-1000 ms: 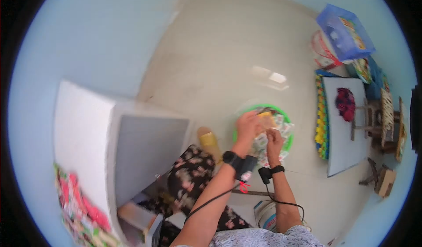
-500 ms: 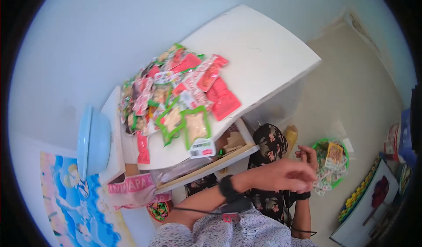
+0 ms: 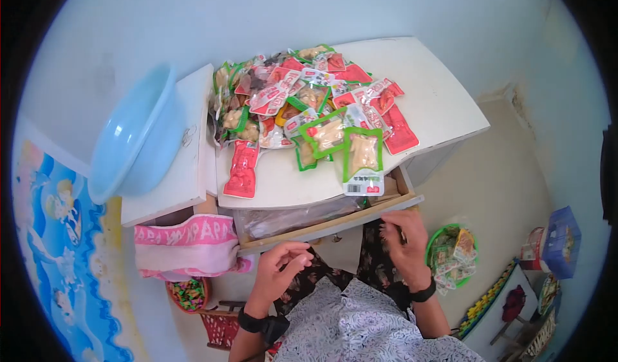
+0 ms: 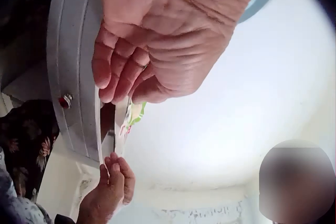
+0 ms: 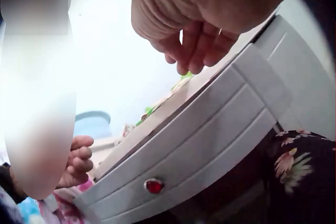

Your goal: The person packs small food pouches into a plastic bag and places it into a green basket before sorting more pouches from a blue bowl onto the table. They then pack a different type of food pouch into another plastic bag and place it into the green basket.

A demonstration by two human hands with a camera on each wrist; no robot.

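Note:
Low before the white desk [image 3: 444, 104], a drawer [image 3: 335, 225] stands pulled out, with clear plastic inside. My left hand [image 3: 278, 273] is near the drawer's left end, fingers loosely bent and holding nothing. At the other end, my right hand [image 3: 407, 243] has its fingertips close to the drawer front; whether they touch it I cannot tell. The right wrist view shows that hand [image 5: 205, 19] above the drawer front [image 5: 189, 145] with its red knob [image 5: 154, 185]. Many sealed food packets [image 3: 309, 104] lie heaped on the desktop, in red, green and clear wrappers.
A light blue basin [image 3: 138, 136] leans on the left side surface. Below it hangs a pink towel [image 3: 187, 246]. On the floor at right is a green basket [image 3: 450, 256] of packets, with a blue crate [image 3: 561, 243] beyond.
The view has swung from the floor basket to the desk. Both hands have left the basket and come apart before the drawer. The yellow packet they held now lies in the basket.

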